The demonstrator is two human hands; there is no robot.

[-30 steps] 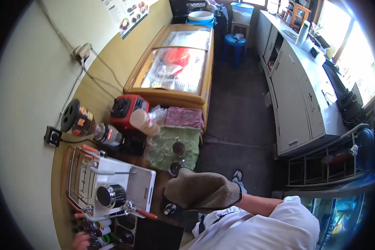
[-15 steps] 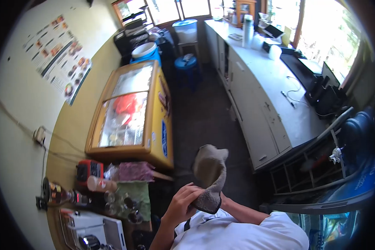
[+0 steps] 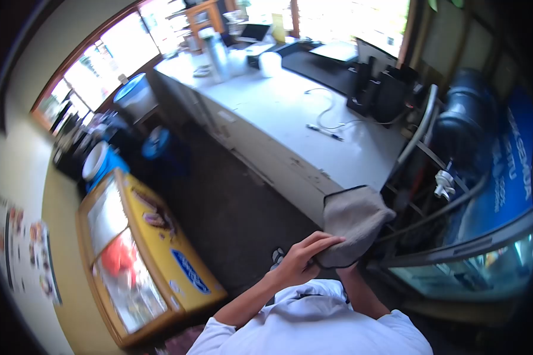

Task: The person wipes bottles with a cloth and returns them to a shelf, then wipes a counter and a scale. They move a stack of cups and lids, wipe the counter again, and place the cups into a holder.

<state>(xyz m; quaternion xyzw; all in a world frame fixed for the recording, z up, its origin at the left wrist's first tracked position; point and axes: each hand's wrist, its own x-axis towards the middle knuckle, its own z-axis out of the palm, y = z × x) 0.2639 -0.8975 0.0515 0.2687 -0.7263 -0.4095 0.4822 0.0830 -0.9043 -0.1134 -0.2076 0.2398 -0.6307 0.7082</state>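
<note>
A grey-brown cloth (image 3: 354, 222) with a dark edge covers my right hand, so that hand is hidden beneath it; only its forearm shows below. My left hand (image 3: 305, 255) lies against the cloth's lower left edge, its fingers closed on the fabric. Both hands are held up in front of my chest, over my white shirt (image 3: 314, 322).
A long white counter (image 3: 290, 112) with cables, a pen and containers runs ahead. A yellow chest freezer (image 3: 142, 248) with glass lids stands at left. A blue water jug (image 3: 474, 112) and a glass-fronted case (image 3: 474, 269) are at right. Dark floor (image 3: 231, 207) lies between.
My view has swung right, away from the worktop with the blender and toward the white counter. The cloth-covered hand moved right and my left hand still holds the cloth's edge.
</note>
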